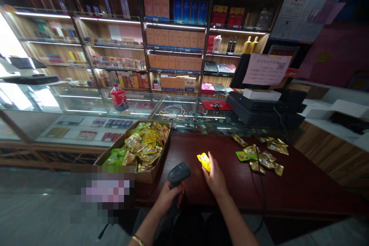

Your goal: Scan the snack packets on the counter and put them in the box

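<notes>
My left hand is wrapped round the grip of a dark grey barcode scanner, whose head points right. In my right hand, a small yellow snack packet is held between thumb and fingers, brightly lit, a little right of the scanner. Left of my hands stands a cardboard box filled with green and gold snack packets. To the right, several loose gold packets and a green packet lie scattered on the dark red table.
A black cable hangs across the table's right part. Behind it is a glass counter with a red-labelled bottle, a mouse and a black cash drawer. Stocked shelves line the wall.
</notes>
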### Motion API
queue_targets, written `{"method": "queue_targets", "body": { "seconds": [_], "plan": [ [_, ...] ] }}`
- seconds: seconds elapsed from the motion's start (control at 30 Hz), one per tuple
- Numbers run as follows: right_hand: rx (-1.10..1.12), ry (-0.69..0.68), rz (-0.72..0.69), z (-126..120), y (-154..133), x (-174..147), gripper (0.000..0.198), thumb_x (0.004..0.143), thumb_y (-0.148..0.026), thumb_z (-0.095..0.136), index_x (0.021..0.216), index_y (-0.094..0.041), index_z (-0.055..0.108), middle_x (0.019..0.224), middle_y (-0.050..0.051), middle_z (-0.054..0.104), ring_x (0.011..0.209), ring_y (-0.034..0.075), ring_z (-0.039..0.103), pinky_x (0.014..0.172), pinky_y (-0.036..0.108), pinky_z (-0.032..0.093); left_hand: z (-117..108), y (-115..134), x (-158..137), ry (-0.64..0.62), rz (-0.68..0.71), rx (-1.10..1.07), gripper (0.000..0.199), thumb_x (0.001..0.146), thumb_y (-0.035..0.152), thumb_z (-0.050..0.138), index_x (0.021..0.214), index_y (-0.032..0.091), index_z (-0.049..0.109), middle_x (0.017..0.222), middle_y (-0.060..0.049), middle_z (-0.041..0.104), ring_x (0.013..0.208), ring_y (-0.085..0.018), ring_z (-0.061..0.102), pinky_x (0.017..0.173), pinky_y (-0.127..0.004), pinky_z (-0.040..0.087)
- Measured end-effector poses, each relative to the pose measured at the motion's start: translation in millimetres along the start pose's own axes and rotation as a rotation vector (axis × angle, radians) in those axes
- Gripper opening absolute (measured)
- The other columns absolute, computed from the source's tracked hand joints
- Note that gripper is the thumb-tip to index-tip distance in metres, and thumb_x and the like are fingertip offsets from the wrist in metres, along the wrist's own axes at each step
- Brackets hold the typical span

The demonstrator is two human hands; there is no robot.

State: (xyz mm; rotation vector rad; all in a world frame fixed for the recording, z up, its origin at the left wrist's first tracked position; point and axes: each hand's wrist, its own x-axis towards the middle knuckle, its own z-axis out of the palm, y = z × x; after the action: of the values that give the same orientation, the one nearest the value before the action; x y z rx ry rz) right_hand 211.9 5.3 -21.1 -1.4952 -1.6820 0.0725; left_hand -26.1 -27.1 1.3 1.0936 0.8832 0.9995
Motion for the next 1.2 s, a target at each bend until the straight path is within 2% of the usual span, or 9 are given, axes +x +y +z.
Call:
{"method": "queue_targets", "body": {
  "seconds": [0.23,0.47,0.63,0.77,1.2],
  "plan": [
    [-0.031,-0.025,0.007,3,1,-1,0.066,0.102,-0.035,0.048,0.164,-0.021,0.032,0.149,0.016,0.062,0.128,0.029,0.067,0.103,0.046,0.06,7,4,3,0.053,-0.039,-0.006,0.043,0.068,0.055,0.082,0.066,0.017,0.063,0.047,0.001,0.055,0.036,-0.011,0.046,0.036,-0.022,0.036],
    [-0.05,-0.047,-0.097,5,2,-4,0.065,0.103,-0.036,0.048,0.165,-0.024,0.032,0.147,0.014,0.064,0.131,0.028,0.066,0.105,0.048,0.06,8,3,5,0.032,-0.039,0.002,0.038,0.069,0.051,0.08,0.064,0.018,0.063,0.045,0.001,0.054,0.035,-0.011,0.044,0.036,-0.022,0.035],
    [-0.041,-0.082,-0.168,6,0,-6,0.059,0.106,-0.035,0.046,0.163,-0.024,0.033,0.147,0.015,0.063,0.133,0.028,0.064,0.11,0.05,0.057,8,5,4,0.013,-0.021,-0.012,0.039,0.07,0.051,0.08,0.08,0.016,0.069,0.055,0.001,0.062,0.035,-0.011,0.047,0.036,-0.023,0.037],
    [-0.047,-0.086,-0.164,7,0,-7,0.058,0.106,-0.035,0.046,0.162,-0.023,0.035,0.145,0.016,0.063,0.132,0.029,0.065,0.109,0.049,0.059,9,8,1,0.026,-0.036,0.008,0.034,0.072,0.049,0.078,0.067,0.018,0.063,0.045,0.002,0.053,0.035,-0.01,0.044,0.037,-0.023,0.035],
    [-0.04,-0.103,-0.229,7,0,-9,0.059,0.105,-0.029,0.049,0.162,-0.025,0.038,0.148,0.013,0.064,0.135,0.027,0.064,0.11,0.045,0.058,12,9,0,0.044,-0.043,0.009,0.037,0.07,0.05,0.08,0.065,0.019,0.061,0.045,0.003,0.053,0.036,-0.01,0.044,0.037,-0.021,0.035]
  ]
}}
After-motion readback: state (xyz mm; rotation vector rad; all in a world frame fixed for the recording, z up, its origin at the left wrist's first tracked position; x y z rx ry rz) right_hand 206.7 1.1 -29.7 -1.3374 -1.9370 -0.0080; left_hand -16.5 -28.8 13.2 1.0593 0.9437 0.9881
